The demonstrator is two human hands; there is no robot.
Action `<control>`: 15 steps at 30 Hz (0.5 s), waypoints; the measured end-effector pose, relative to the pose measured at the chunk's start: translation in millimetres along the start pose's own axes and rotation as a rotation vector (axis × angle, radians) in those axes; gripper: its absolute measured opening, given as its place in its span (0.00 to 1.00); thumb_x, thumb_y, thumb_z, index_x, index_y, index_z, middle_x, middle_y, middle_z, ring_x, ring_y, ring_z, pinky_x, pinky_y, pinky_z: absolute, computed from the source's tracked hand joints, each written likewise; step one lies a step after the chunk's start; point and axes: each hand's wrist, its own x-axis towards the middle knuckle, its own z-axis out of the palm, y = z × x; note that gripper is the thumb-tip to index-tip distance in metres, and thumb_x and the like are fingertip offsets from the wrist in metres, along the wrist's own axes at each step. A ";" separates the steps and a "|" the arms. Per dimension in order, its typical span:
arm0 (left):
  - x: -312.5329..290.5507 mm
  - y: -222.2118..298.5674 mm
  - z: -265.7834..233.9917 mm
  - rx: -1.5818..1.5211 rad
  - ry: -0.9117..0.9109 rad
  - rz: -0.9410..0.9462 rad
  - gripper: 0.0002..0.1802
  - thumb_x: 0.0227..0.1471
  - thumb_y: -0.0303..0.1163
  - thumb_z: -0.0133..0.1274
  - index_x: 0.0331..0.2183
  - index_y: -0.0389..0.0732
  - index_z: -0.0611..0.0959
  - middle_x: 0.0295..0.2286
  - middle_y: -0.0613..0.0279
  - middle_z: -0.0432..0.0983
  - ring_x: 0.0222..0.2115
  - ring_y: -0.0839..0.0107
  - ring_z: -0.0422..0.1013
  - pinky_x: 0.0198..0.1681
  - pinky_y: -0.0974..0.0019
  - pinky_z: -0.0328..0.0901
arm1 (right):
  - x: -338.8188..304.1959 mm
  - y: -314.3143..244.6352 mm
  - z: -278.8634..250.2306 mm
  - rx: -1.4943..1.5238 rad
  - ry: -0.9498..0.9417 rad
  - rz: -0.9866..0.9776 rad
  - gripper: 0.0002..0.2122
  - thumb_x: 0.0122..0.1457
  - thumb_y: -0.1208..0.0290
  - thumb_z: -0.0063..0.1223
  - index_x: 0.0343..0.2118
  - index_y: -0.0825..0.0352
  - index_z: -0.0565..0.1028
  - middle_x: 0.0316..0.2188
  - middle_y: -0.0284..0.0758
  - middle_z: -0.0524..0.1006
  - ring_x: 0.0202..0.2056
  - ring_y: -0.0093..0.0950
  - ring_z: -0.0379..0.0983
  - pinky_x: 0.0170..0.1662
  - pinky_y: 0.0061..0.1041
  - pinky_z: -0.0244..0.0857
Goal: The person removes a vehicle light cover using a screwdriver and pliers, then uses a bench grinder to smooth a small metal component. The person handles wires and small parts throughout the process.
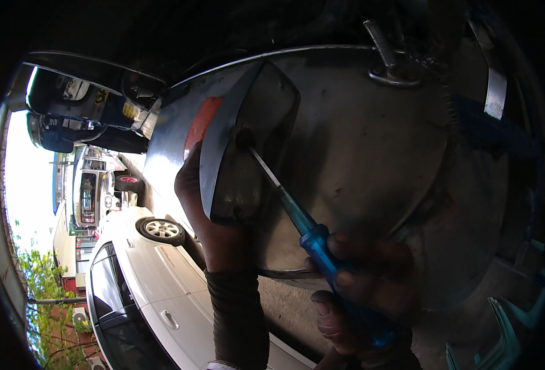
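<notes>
My left hand (214, 243), in a dark sleeve, is wrapped round the back of a grey, hollow plastic housing (220, 166). An orange lens (203, 120) shows along the housing's far side; whether it is joined to it I cannot tell. In my right hand (377, 271) is a screwdriver (315, 237) with a translucent blue handle. Its metal shaft slants up to the left, and the tip goes into a dark round recess in the housing, where its end is hidden. Behind both hands lies a dull grey metal panel (359, 160).
A chrome crank-like handle (383, 52) stands at the panel's upper edge. A silver car (168, 296) appears sideways at lower left, with a white vehicle (94, 191) beyond it. Bent green strips (507, 333) lie at lower right. A bright metal strip (495, 92) hangs at upper right.
</notes>
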 end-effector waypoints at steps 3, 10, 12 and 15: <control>-0.8 6.8 -0.7 -0.026 -0.096 -0.094 0.40 0.39 0.31 0.69 0.54 0.32 0.71 0.46 0.52 0.74 0.47 0.65 0.74 0.51 0.65 0.69 | -4.6 0.5 13.6 -0.021 0.060 -0.052 0.15 0.57 0.82 0.60 0.47 0.68 0.72 0.50 0.52 0.69 0.47 0.43 0.77 0.45 0.33 0.80; -7.6 -3.8 5.2 0.498 0.011 0.316 0.47 0.41 0.30 0.68 0.59 0.31 0.63 0.51 0.49 0.68 0.53 0.61 0.69 0.54 0.64 0.68 | -8.6 2.5 21.9 -0.177 0.116 -0.147 0.15 0.57 0.82 0.61 0.47 0.68 0.72 0.50 0.51 0.69 0.44 0.41 0.78 0.45 0.34 0.80; -1.2 -12.7 1.4 0.288 -0.024 0.249 0.42 0.43 0.28 0.66 0.58 0.30 0.66 0.50 0.49 0.71 0.51 0.62 0.71 0.52 0.65 0.68 | -10.8 3.7 21.8 -0.147 0.174 -0.134 0.15 0.57 0.81 0.60 0.47 0.68 0.72 0.49 0.51 0.69 0.42 0.39 0.79 0.43 0.34 0.80; 2.2 -15.3 -4.7 0.189 -0.076 0.204 0.29 0.48 0.27 0.62 0.52 0.29 0.74 0.44 0.50 0.77 0.45 0.65 0.75 0.49 0.66 0.70 | -13.2 8.7 14.2 -0.069 0.262 -0.200 0.15 0.58 0.80 0.60 0.48 0.67 0.71 0.49 0.51 0.70 0.39 0.37 0.79 0.42 0.32 0.81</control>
